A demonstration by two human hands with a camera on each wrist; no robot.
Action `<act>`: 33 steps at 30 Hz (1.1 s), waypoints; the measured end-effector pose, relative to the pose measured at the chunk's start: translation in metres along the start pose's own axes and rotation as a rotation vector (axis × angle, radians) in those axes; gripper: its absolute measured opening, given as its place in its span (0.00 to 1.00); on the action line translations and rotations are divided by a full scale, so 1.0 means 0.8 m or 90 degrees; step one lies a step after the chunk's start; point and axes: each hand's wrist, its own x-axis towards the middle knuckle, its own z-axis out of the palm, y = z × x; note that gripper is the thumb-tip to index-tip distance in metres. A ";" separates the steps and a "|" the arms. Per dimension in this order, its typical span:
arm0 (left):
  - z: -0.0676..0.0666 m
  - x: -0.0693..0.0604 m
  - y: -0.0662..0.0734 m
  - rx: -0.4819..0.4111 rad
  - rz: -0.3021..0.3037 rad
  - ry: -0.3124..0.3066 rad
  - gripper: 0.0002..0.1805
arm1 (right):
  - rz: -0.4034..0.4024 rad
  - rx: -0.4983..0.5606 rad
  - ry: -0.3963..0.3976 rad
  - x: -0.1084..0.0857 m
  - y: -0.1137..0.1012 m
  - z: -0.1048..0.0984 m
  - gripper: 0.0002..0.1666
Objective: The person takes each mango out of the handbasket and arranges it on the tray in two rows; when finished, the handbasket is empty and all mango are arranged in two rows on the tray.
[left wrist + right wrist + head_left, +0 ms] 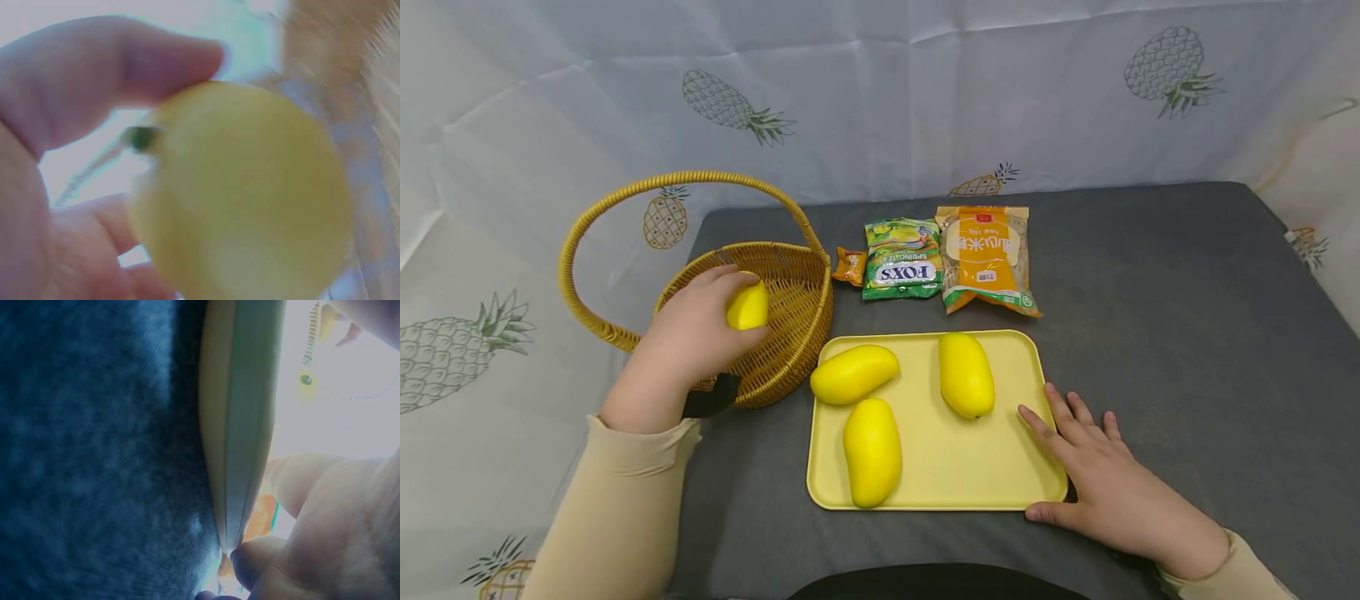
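My left hand (688,321) holds a yellow mango (749,307) over the opening of a wicker basket (808,354). In the left wrist view, the thumb and fingers grip this mango (250,194) around its sides, with a dark green spot at one end. Three more mangoes lie on a pale yellow tray (962,467): one lies slantwise at the upper left (854,375), one at the lower left (872,454), one right of centre (966,375). Against the tray's right edge rests my right hand (1108,483), fingers spread. The right wrist view shows its fingertips touching the tray rim (244,412).
Behind the tray lie a small orange packet (850,267), a green FOX'S candy bag (902,260) and a larger orange-and-clear food bag (987,260). The basket's tall arched handle (692,177) rises above its opening. A dark grey cloth (1187,333) covers the table.
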 end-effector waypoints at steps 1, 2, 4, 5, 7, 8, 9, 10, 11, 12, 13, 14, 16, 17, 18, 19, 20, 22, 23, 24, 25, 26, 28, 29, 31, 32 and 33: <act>-0.002 -0.006 0.008 -0.016 0.013 0.013 0.40 | 0.000 0.001 -0.001 0.000 0.000 0.000 0.70; -0.004 -0.013 0.016 -0.035 0.027 0.025 0.39 | 0.000 0.001 -0.001 0.000 0.000 0.000 0.70; -0.005 -0.024 0.032 -0.070 0.059 0.046 0.35 | -0.001 0.003 -0.002 0.000 0.000 0.000 0.70; -0.003 -0.027 0.039 -0.077 0.075 0.058 0.32 | -0.001 0.004 -0.001 0.000 0.000 0.000 0.70; 0.001 -0.032 0.052 -0.080 0.092 0.074 0.28 | -0.001 0.004 0.001 -0.001 0.000 -0.001 0.70; 0.003 -0.033 0.058 -0.077 0.096 0.085 0.26 | -0.001 0.004 0.002 -0.001 0.000 -0.001 0.70; 0.006 -0.035 0.062 -0.071 0.098 0.097 0.25 | -0.001 0.005 0.002 -0.001 0.000 -0.001 0.70; 0.009 -0.036 0.065 -0.066 0.100 0.113 0.25 | -0.001 0.005 0.003 -0.001 0.000 0.000 0.70; 0.012 -0.037 0.068 -0.065 0.102 0.130 0.24 | -0.002 0.005 0.003 -0.001 0.000 0.000 0.70; 0.016 -0.039 0.070 -0.069 0.109 0.152 0.24 | -0.002 0.006 0.002 -0.001 0.000 0.000 0.70; 0.019 -0.040 0.072 -0.074 0.123 0.176 0.24 | -0.002 0.005 0.001 -0.001 -0.001 0.000 0.70; 0.023 -0.042 0.074 -0.082 0.143 0.201 0.24 | -0.002 0.006 0.000 -0.001 -0.001 0.000 0.70; 0.032 -0.045 0.079 -0.096 0.195 0.251 0.24 | -0.002 0.006 0.001 -0.001 -0.001 0.000 0.70; 0.038 -0.047 0.083 -0.104 0.226 0.275 0.24 | -0.002 0.005 0.001 -0.001 -0.001 0.000 0.70; 0.043 -0.049 0.087 -0.110 0.258 0.297 0.24 | -0.001 0.006 0.001 -0.001 -0.002 0.000 0.70; 0.048 -0.052 0.092 -0.116 0.288 0.315 0.24 | 0.000 0.006 0.002 -0.002 -0.002 0.000 0.70; 0.054 -0.054 0.098 -0.123 0.316 0.328 0.24 | 0.000 0.006 0.002 -0.002 -0.002 -0.001 0.70; 0.066 -0.060 0.109 -0.130 0.359 0.341 0.24 | 0.000 0.006 0.001 -0.002 -0.002 -0.001 0.70; 0.072 -0.062 0.115 -0.133 0.376 0.340 0.24 | 0.001 0.007 0.001 -0.002 -0.003 -0.001 0.70; 0.078 -0.065 0.121 -0.132 0.392 0.339 0.24 | 0.000 0.009 0.001 -0.001 -0.003 -0.001 0.70; 0.085 -0.067 0.126 -0.132 0.405 0.332 0.23 | -0.001 0.008 0.000 -0.001 -0.003 -0.002 0.70; 0.090 -0.069 0.130 -0.132 0.414 0.323 0.23 | -0.001 0.008 0.000 -0.001 -0.003 -0.002 0.70; 0.102 -0.074 0.138 -0.132 0.427 0.300 0.22 | -0.002 0.008 0.000 -0.001 -0.003 -0.002 0.70; 0.108 -0.076 0.141 -0.135 0.435 0.288 0.22 | -0.003 0.008 0.000 -0.001 -0.003 -0.002 0.70; 0.118 -0.081 0.147 -0.139 0.452 0.262 0.22 | -0.003 0.005 0.002 -0.001 -0.003 -0.001 0.70; 0.122 -0.083 0.149 -0.139 0.461 0.250 0.22 | -0.003 0.004 0.004 -0.001 -0.003 -0.001 0.69; 0.126 -0.086 0.151 -0.137 0.471 0.238 0.22 | -0.003 0.003 0.007 -0.001 -0.003 -0.001 0.69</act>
